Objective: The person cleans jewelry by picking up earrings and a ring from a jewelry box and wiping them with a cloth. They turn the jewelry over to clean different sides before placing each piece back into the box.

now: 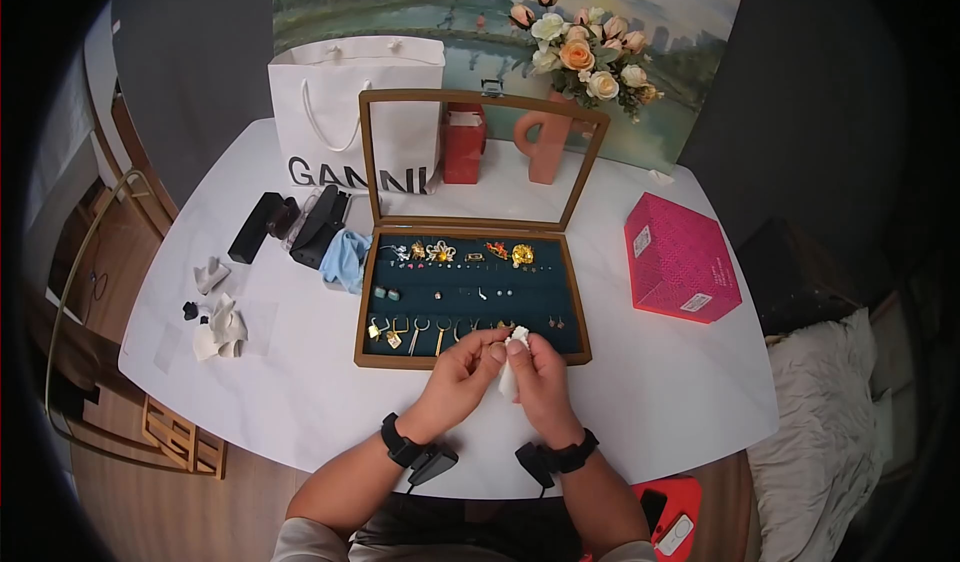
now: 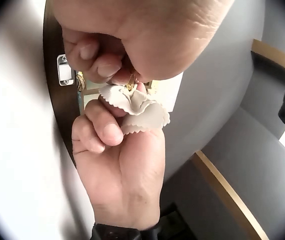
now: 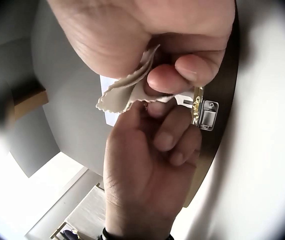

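Observation:
In the head view, both hands meet over the front edge of a wooden jewelry box (image 1: 410,361) with a raised glass lid. My left hand (image 1: 462,372) pinches a small gold piece of jewelry (image 2: 131,83), mostly hidden by the fingertips; I cannot tell its exact kind. Between the thumb and fingers of my right hand (image 1: 543,382) is a cream polishing cloth (image 2: 150,116) with zigzag edges. The cloth is folded up against the gold piece. Brooches (image 1: 440,251), small studs and a front row of hanging earrings (image 1: 421,328) lie on the box's dark green lining.
A white paper bag (image 1: 350,112), a red box (image 1: 463,152) and a pink vase (image 1: 544,147) of flowers stand behind the lid. Black cases (image 1: 322,227), a blue cloth (image 1: 346,260) and crumpled cream cloths (image 1: 221,332) lie left. At right sits a magenta box (image 1: 683,257).

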